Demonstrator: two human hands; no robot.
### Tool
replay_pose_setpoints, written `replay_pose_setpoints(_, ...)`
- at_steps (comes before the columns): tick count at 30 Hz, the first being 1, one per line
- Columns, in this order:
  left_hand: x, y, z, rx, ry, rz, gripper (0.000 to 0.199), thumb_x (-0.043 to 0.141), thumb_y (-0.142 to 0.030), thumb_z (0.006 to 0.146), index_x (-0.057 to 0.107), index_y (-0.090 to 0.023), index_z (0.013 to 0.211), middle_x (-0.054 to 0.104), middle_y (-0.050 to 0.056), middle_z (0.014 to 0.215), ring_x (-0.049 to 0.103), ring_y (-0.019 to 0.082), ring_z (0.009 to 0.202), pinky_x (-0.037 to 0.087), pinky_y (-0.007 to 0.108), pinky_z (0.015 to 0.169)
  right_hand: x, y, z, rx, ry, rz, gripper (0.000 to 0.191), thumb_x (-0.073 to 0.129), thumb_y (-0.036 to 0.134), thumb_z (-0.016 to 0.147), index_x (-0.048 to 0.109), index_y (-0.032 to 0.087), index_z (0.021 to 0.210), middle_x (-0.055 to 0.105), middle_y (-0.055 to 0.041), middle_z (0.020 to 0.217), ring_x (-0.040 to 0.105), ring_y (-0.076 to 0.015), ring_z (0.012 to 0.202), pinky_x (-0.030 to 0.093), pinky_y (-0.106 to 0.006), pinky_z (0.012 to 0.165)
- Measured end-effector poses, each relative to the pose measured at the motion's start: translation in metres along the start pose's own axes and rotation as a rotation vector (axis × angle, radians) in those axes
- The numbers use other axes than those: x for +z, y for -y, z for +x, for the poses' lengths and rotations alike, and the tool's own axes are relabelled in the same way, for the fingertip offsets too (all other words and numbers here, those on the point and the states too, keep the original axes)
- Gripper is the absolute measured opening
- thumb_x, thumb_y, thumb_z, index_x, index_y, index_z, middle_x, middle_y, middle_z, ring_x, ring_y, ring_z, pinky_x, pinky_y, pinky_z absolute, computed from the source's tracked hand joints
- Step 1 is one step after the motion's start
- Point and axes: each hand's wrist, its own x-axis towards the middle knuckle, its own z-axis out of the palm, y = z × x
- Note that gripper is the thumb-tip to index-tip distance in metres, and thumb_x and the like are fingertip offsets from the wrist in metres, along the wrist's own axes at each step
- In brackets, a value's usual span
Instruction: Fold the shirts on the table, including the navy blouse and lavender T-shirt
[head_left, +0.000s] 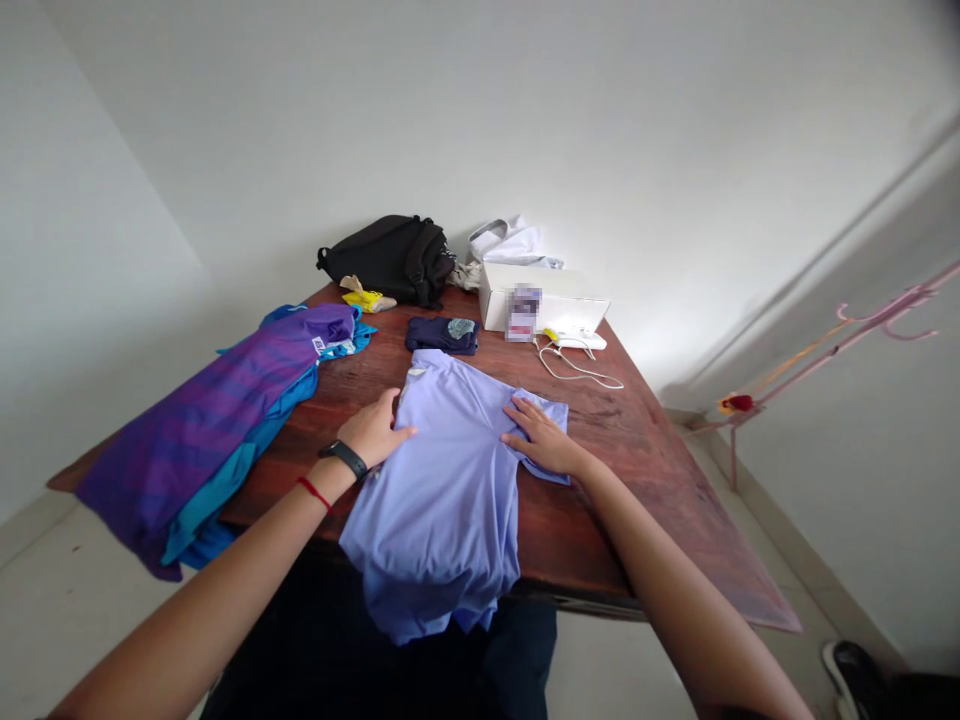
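Observation:
A light purple T-shirt [450,460] lies partly folded on the wooden table [645,500], its lower end hanging over the near edge. My left hand [373,430] rests at the shirt's left edge, thumb lying on the cloth and fingers apart. Across from it, my right hand [541,436] lies flat on the right side by the sleeve, fingers spread. Just beyond the collar sits a small folded dark navy garment [431,337] with a round print.
Purple and blue shirts [240,410] drape over the table's left edge. Toward the back are a black backpack [390,258], a yellow item [364,300], a white box [555,300], a white cable [577,372] and a white bag [514,240]. A pink rack [832,352] stands to the right.

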Motion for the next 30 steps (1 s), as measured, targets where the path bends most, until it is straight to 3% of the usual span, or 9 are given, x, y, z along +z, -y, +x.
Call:
replay_pose_setpoints(5,0.008,0.002,0.012,0.112,-0.067,-0.033,0.046,0.060,-0.026,0.086,0.055,-0.020,0.132,0.071,0.006,0.098,0.069,0.027,0.094,0.050,0.034,0.081,-0.008,-0.003,-0.002,-0.038,0.071,0.026,0.062,0.057,0.052,0.094,0.049,0.023,0.149,0.025,-0.0128,0.165,0.015,-0.0345,0.154,0.016,-0.052,0.124)
replay_pose_setpoints(9,0.013,0.007,0.029,0.216,-0.146,-0.105,0.035,0.057,-0.019,0.085,0.063,-0.017,0.119,0.070,0.007,0.099,0.067,0.025,0.097,0.050,0.033,0.090,-0.013,-0.002,-0.003,-0.087,0.057,0.098,0.050,0.065,0.047,0.091,0.063,0.024,0.135,0.033,-0.0117,0.162,0.024,-0.0337,0.151,0.019,-0.051,0.123)
replay_pose_setpoints(12,0.016,0.010,0.045,0.286,-0.202,-0.128,0.031,0.054,-0.015,0.085,0.063,-0.018,0.114,0.070,0.008,0.106,0.065,0.024,0.100,0.049,0.034,0.095,-0.012,-0.001,0.002,-0.101,-0.017,0.140,0.025,0.065,0.039,0.090,0.072,0.021,0.107,0.047,-0.0128,0.152,0.040,-0.0301,0.143,0.030,-0.047,0.117)
replay_pose_setpoints(15,0.017,0.006,0.063,0.337,-0.251,-0.125,0.029,0.052,-0.011,0.086,0.062,-0.018,0.112,0.067,0.008,0.113,0.063,0.024,0.106,0.048,0.036,0.099,-0.010,-0.003,0.012,-0.061,-0.103,0.112,0.013,0.061,0.031,0.091,0.069,0.021,0.092,0.055,-0.0133,0.141,0.048,-0.0276,0.136,0.036,-0.044,0.113)
replay_pose_setpoints(18,0.018,-0.004,0.084,0.324,-0.255,-0.081,0.026,0.051,-0.012,0.089,0.062,-0.019,0.112,0.064,0.009,0.116,0.061,0.024,0.107,0.048,0.035,0.097,-0.009,-0.008,0.022,0.024,-0.215,0.027,0.014,0.056,0.028,0.093,0.067,0.019,0.093,0.053,-0.0156,0.141,0.045,-0.0287,0.138,0.035,-0.044,0.113)
replay_pose_setpoints(23,0.024,-0.026,0.110,0.272,-0.154,0.025,0.023,0.050,-0.015,0.093,0.065,-0.022,0.109,0.062,0.008,0.118,0.062,0.025,0.099,0.049,0.035,0.087,-0.019,-0.011,0.022,0.140,-0.380,-0.043,0.021,0.053,0.031,0.093,0.067,0.019,0.103,0.053,-0.0168,0.142,0.046,-0.0310,0.135,0.034,-0.045,0.114)
replay_pose_setpoints(27,0.022,-0.031,0.102,0.240,-0.128,0.051,0.031,0.056,-0.020,0.092,0.061,-0.021,0.123,0.060,0.012,0.121,0.061,0.029,0.105,0.048,0.039,0.089,-0.034,0.015,0.000,0.068,-0.432,0.019,0.027,0.049,0.036,0.096,0.066,0.021,0.109,0.062,-0.0144,0.129,0.053,-0.0302,0.126,0.038,-0.044,0.109)
replay_pose_setpoints(30,0.010,-0.023,0.063,0.286,-0.160,0.063,0.043,0.061,-0.028,0.091,0.055,-0.019,0.133,0.056,0.015,0.126,0.057,0.033,0.113,0.047,0.043,0.096,-0.039,0.058,-0.035,0.047,-0.276,0.109,0.032,0.045,0.042,0.099,0.068,0.020,0.105,0.070,-0.0116,0.107,0.063,-0.0275,0.102,0.048,-0.037,0.091)
